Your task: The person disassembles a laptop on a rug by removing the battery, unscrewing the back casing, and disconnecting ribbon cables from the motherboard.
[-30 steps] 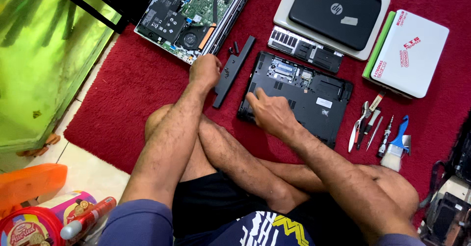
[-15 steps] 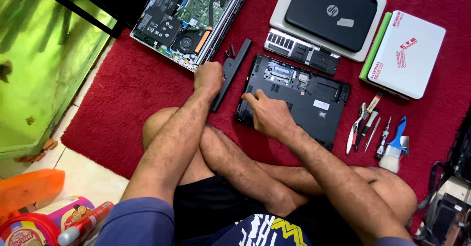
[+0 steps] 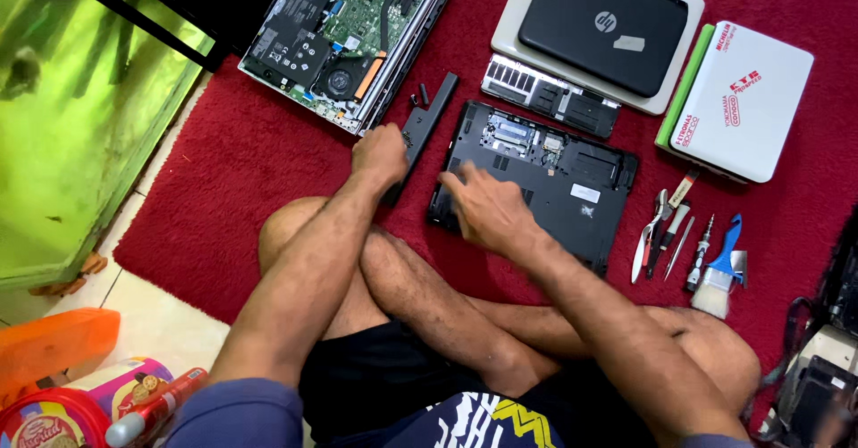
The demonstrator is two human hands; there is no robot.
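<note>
Left hand (image 3: 380, 155) closed around the black battery (image 3: 422, 133) on the red rug (image 3: 223, 171), right hand (image 3: 487, 209) lay open-fingered on the upturned laptop (image 3: 554, 175), best pressed flat to steady it.

Home floor: red rug (image 3: 223, 198), opened laptops (image 3: 357, 37), tools (image 3: 679, 242).
</note>
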